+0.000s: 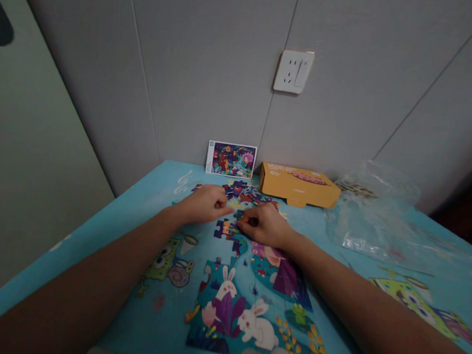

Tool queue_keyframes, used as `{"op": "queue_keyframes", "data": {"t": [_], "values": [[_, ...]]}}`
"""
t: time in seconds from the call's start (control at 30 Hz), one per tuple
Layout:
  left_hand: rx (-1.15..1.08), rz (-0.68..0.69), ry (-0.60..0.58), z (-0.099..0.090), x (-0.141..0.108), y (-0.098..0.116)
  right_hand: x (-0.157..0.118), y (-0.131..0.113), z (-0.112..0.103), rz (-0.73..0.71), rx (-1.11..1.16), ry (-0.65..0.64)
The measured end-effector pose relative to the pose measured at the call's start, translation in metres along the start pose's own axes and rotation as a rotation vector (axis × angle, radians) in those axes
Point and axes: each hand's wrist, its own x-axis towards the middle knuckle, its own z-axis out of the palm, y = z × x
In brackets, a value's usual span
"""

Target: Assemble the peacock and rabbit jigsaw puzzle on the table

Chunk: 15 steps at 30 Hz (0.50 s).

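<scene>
We record the assembled section of the jigsaw puzzle [242, 312] as teal and blue, patterned with white rabbits, purple leaves and yellow flower stalks. The loose puzzle pieces [240, 194] show navy, red and yellow. The picture card [231, 159] carries a similar multicoloured scheme on a dark ground. We note that the table mat [154, 193] is sky blue, printed with white music notes and yellow-green cartoon figures. The cardboard box [300, 185] is mustard yellow with a pink oval motif. The wall panels [207, 62] are plain grey, the wall socket [294, 71] is white, and the cabinet door [31, 157] is pale green.
</scene>
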Motion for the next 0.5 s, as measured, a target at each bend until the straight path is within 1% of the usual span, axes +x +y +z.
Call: {"op": "queue_keyframes", "data": {"t": [0.07,0.1,0.13,0.2,0.23,0.3,0.37,0.5], "values": [[0.102,-0.185,0.165,0.0,0.001,-0.009,0.001,0.002,-0.003,0.097,-0.129,0.037],[0.152,-0.303,0.233,0.0,0.001,-0.014,0.001,0.004,-0.004,0.14,-0.184,0.053],[0.201,-0.412,0.262,0.001,0.001,-0.019,0.001,0.005,-0.006,0.18,-0.225,0.064],[0.253,-0.616,0.247,0.002,-0.001,-0.029,0.001,0.009,-0.008,0.243,-0.261,0.081],[0.261,-0.672,0.205,0.003,-0.002,-0.033,0.001,0.01,-0.008,0.264,-0.263,0.086],[0.261,-0.723,0.118,0.004,-0.004,-0.038,0.001,0.013,-0.008,0.277,-0.259,0.094],[0.243,-0.719,0.07,0.005,-0.004,-0.039,0.001,0.014,-0.007,0.268,-0.258,0.097],[0.142,-0.734,0.082,0.004,-0.001,-0.038,0.001,0.012,-0.005,0.26,-0.252,0.091]]}}
